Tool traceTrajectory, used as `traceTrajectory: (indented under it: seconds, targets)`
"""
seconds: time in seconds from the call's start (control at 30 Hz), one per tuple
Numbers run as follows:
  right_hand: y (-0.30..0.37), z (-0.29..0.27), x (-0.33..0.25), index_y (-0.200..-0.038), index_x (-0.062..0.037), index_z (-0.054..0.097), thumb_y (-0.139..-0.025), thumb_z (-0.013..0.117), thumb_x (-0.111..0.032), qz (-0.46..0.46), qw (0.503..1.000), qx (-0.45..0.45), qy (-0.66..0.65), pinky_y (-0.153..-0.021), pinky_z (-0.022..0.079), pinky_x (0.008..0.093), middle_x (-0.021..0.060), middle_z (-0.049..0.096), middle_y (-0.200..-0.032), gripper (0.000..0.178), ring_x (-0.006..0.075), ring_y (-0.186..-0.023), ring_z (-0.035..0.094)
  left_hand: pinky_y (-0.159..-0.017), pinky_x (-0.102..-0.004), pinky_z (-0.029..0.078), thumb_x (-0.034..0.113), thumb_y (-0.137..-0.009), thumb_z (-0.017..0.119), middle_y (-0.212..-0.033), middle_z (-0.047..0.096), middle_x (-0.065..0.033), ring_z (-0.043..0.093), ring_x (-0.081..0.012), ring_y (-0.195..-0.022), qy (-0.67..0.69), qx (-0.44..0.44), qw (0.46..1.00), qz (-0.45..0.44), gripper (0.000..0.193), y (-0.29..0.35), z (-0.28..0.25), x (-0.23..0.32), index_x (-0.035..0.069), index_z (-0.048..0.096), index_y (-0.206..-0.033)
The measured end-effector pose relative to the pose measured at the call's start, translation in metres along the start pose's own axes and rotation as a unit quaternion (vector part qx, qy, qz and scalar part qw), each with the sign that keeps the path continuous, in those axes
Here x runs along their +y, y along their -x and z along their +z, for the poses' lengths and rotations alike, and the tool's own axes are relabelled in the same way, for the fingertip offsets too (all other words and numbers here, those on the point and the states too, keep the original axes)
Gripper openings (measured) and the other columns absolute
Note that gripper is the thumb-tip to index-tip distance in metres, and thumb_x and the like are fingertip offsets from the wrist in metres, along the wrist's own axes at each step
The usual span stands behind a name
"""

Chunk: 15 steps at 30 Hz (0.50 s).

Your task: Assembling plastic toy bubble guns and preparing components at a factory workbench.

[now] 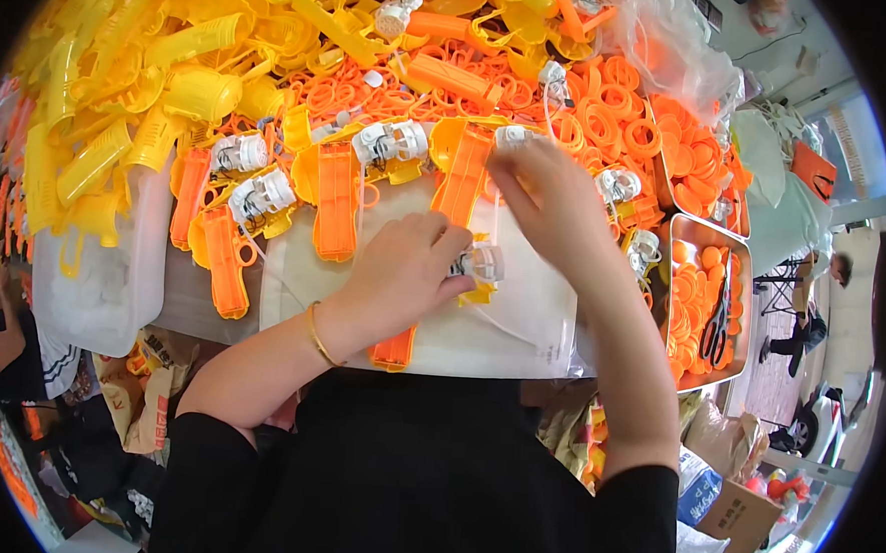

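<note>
On the pale worktop [530,336], the left hand [398,274] grasps an orange-and-yellow plastic toy gun [394,350], the right hand [547,202] has an unclear grip, and neighbouring orange-and-yellow half-shells [337,201] carry white cylindrical mechanisms [390,144], seemingly fitted but uncovered.

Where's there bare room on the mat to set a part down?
The white mat is largely bare between the white mechanism at the left hand and the right forearm. A smaller patch separates the left forearm from the orange handle beyond it, leftward. Crowded: the far edge, orange-and-yellow assemblies against heaped parts.
</note>
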State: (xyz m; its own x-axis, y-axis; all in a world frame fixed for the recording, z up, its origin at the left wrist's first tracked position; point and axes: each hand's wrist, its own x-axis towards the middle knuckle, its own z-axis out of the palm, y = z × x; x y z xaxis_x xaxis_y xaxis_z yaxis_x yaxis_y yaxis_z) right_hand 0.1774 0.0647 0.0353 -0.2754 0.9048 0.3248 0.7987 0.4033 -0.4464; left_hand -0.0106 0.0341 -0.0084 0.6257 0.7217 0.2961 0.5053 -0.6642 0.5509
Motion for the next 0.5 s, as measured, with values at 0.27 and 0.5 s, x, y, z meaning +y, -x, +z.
traceTrajectory:
  seconds: [0.27, 0.5]
  targets:
    - [-0.088, 0.036, 0.041, -0.083, -0.0055, 0.066, -0.076, 0.059, -0.014, -0.007, 0.973, -0.172, 0.155, -0.075, 0.049, 0.0416, 0.0134, 0.062, -0.084, 0.013, 0.0316, -0.084, 0.059, -0.085, -0.0396, 0.042, 0.023, -0.074, 0.071, -0.105, 0.054, -0.0127, 0.051, -0.0303, -0.096, 0.029, 0.044, 0.999, 0.005, 0.038, 0.005, -0.005, -0.002, 0.004, 0.055, -0.103]
    - [-0.067, 0.035, 0.055, -0.084, -0.0070, 0.066, -0.077, 0.058, -0.014, -0.022, 0.992, -0.098, 0.071, -0.074, 0.049, 0.0403, 0.0115, 0.063, -0.082, 0.013, 0.0295, -0.081, 0.061, -0.079, -0.0395, 0.041, 0.014, -0.076, 0.063, -0.098, 0.055, -0.0091, 0.050, -0.0275, -0.098, -0.090, 0.128, 0.988, 0.008, 0.018, -0.073, -0.035, -0.050, 0.006, 0.059, -0.092]
